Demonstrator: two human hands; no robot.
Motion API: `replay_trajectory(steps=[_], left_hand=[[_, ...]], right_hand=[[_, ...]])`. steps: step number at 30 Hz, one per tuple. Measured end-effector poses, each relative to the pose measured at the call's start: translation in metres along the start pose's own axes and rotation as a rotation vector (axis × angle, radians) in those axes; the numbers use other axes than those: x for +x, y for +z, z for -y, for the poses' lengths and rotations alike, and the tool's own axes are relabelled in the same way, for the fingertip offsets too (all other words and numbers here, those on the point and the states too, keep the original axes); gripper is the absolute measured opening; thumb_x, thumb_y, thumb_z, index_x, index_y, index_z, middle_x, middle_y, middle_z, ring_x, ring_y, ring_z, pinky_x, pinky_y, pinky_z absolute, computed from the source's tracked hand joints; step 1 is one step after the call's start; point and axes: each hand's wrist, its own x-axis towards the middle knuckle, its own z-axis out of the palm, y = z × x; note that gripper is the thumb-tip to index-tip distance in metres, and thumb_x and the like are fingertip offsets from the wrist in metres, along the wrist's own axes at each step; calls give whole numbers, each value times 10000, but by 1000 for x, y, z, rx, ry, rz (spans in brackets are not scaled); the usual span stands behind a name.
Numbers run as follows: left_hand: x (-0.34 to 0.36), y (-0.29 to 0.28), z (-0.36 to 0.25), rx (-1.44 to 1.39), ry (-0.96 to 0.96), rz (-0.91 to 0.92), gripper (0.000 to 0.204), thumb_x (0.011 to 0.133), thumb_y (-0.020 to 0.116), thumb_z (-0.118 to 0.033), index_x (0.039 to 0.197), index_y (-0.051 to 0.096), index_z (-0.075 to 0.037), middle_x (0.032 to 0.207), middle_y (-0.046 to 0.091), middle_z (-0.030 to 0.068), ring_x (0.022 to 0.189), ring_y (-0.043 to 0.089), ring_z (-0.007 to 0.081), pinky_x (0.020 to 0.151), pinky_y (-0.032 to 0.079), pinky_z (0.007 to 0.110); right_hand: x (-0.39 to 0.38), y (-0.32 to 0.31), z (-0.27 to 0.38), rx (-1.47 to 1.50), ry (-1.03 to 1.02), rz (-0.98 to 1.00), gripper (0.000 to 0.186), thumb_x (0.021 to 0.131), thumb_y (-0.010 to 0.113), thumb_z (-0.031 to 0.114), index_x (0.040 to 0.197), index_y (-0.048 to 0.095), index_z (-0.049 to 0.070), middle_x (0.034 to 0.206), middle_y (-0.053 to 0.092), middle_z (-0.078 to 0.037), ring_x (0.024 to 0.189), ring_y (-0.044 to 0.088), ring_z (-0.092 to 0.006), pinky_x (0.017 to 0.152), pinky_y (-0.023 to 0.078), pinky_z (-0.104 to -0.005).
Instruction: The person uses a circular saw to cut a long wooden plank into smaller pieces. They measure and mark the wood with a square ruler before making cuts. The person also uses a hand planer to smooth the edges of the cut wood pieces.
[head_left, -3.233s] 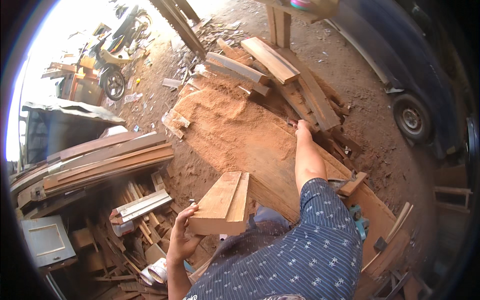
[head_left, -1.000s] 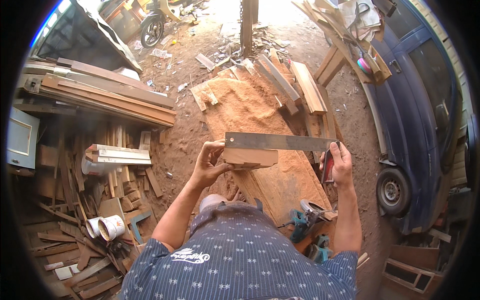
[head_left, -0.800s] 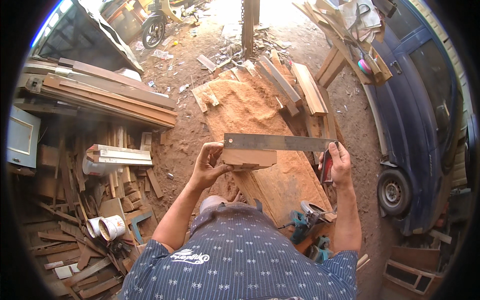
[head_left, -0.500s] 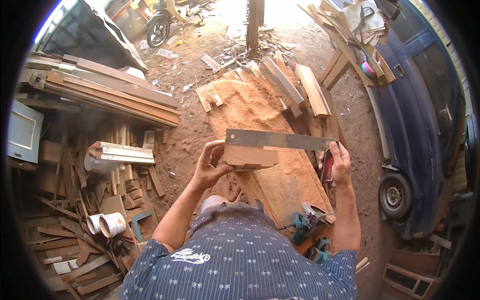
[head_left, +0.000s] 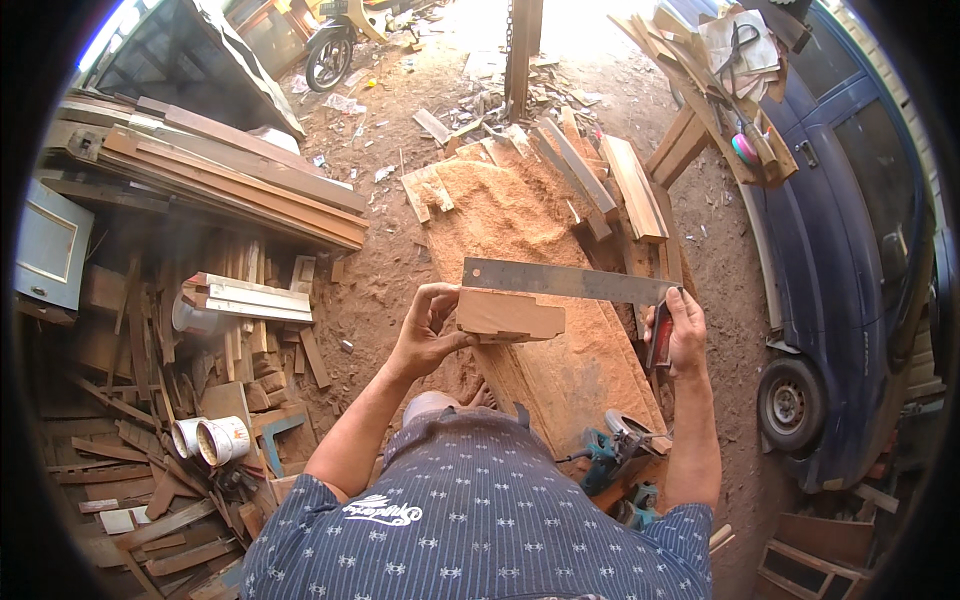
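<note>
Over from the far right of the table (head_left: 560, 375) comes the right hand (head_left: 682, 338), which was reaching out there moments ago; now it's up with a try square (head_left: 575, 281), and the wood block (head_left: 510, 315) has turned in the other grip. Left hand (head_left: 422, 335) pinching the block: fingers at its left end, thumb tucked low against it. Across to the right, thumb and fingers are closed about the square's dark-and-red handle. And the blade runs left along the block's upper edge; whether metal actually touches wood, I can't tell! Block and square are both held up above the near part of the table. Sawdust (head_left: 490, 210) heaped over the far half, timber pieces (head_left: 635, 190) piled on the far right. Near right, a teal power tool (head_left: 597, 458) on the table. Out left, white buckets (head_left: 226, 440) among scrap wood (head_left: 195, 558); far right, a blue vehicle (head_left: 850, 230).
</note>
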Motion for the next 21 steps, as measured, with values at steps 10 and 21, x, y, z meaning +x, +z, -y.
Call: replay_trajectory(steps=[10, 21], left_hand=[[0, 2, 1, 13, -15, -9, 702, 803, 876, -65, 1354, 442, -98, 1375, 614, 125, 1373, 507, 224, 1152, 390, 414], [3, 5, -1, 20, -15, -9, 702, 795, 882, -69, 1346, 449, -92, 1374, 613, 131, 1372, 509, 230, 1157, 395, 415]], right_hand=[[1, -1, -3, -6, 10, -13, 265, 1076, 555, 345, 968, 585, 105, 702, 644, -38, 507, 606, -106, 452, 508, -230], [1, -6, -4, -20, 16, -7, 284, 1080, 542, 339, 999, 596, 73, 703, 645, -48, 521, 604, -105, 471, 519, -237]])
